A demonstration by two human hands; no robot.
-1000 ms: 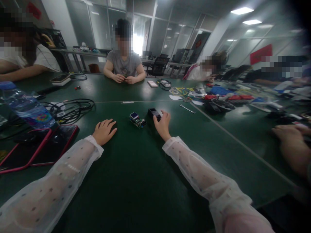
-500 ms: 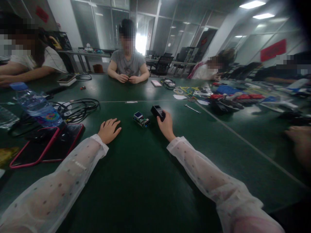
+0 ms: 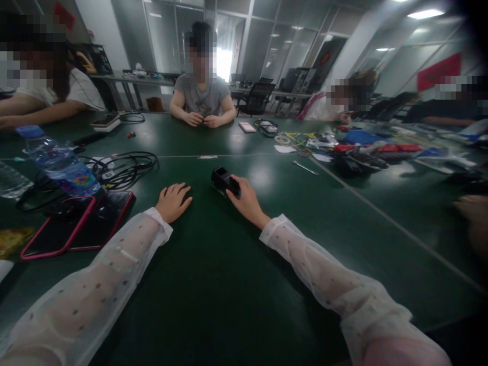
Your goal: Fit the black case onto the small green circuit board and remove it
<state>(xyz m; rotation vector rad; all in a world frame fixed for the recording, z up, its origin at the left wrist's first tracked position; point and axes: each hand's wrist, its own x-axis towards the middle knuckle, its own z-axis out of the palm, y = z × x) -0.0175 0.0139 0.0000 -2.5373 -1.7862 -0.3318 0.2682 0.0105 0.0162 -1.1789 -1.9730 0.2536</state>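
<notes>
Gripping the black case (image 3: 220,178) at its near right end, the right hand (image 3: 246,199) sets thumb and fingers on opposite sides, a hold that seems to leave the far left end, with its dark window, in view. The case sits over the board (image 3: 218,190), which it nearly hides; a sliver appears to show along the near left edge, and whether the 2 touch cannot be told. To the left, the left hand (image 3: 173,202) is released, palm down with fingers spread on the surface (image 3: 213,284), perhaps just for steadiness. Farther left, 2 phones (image 3: 109,216) lie near the bottle (image 3: 63,162) and coiled cables (image 3: 131,170), probably kept aside from the hands. To the far right, a wrench (image 3: 305,168) lies well apart, untouched.
</notes>
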